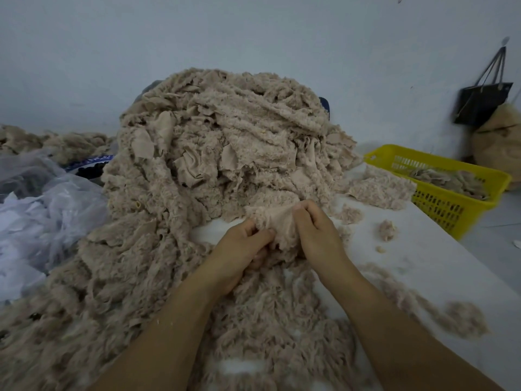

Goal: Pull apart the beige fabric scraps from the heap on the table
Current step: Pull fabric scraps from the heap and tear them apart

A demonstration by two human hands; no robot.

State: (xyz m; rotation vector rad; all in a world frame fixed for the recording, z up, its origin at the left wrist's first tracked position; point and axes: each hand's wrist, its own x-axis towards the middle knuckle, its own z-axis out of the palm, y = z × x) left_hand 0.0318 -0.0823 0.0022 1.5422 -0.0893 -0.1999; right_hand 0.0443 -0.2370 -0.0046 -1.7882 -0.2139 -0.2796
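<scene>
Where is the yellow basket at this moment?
In the head view the yellow basket stands at the right, just past the right edge of the white table, below the black bag on the wall.

Left hand (243, 245), right hand (315, 232) — fingers curled, pinching, forearms converging.

Left hand (242, 249), right hand (315, 232) pinch beige scrap (277, 224) before heap (225, 142).

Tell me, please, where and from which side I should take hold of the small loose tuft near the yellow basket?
Pinch the tuft across its raised middle, coming down from above with the right hand, the nearer one. It is a small rounded clump lying alone on bare table, apart from the heap and basket, so its sides are free.
</scene>
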